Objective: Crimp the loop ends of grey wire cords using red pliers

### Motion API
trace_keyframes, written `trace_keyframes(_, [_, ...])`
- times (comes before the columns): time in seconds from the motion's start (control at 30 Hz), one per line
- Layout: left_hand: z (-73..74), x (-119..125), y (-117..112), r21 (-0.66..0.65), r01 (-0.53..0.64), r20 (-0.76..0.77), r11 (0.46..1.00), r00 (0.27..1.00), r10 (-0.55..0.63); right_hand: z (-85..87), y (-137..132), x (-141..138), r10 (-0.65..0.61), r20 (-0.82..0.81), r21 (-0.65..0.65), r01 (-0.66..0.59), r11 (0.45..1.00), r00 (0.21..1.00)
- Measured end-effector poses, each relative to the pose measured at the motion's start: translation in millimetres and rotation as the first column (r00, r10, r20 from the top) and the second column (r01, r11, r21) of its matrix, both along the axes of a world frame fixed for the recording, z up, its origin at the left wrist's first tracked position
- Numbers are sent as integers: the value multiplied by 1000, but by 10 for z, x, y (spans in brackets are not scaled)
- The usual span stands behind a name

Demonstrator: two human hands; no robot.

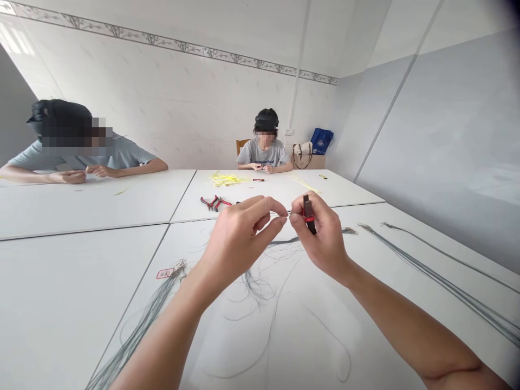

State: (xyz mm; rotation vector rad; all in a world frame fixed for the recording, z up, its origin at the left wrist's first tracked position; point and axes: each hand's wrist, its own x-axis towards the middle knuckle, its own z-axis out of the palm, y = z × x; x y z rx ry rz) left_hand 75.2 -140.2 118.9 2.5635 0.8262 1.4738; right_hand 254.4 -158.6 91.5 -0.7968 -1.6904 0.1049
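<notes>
L hand [239,244] pinches wire [283,215]; R hand [323,238] grips tool [308,212]

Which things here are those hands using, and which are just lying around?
Being used:
the left hand, fingertips pinched together
the right hand, gripping a small red-and-black tool
thin grey wires, spread near the hands

Just lying around:
red-handled pliers
a bundle of yellow wires
a blue bag
a beige handbag
</notes>
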Motion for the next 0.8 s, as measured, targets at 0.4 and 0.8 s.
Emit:
trace_keyframes(0.4, [-8, -59, 3, -94, 97, 127, 991, 988, -85, 75, -126, 101, 33, 134, -115, -17, 993, 990])
trace_keyframes(0.8, [101, -113, -145, -27, 11, 22, 1000, 1000, -10, 172, -232, 323, -240, 574, 147, 190, 971, 783])
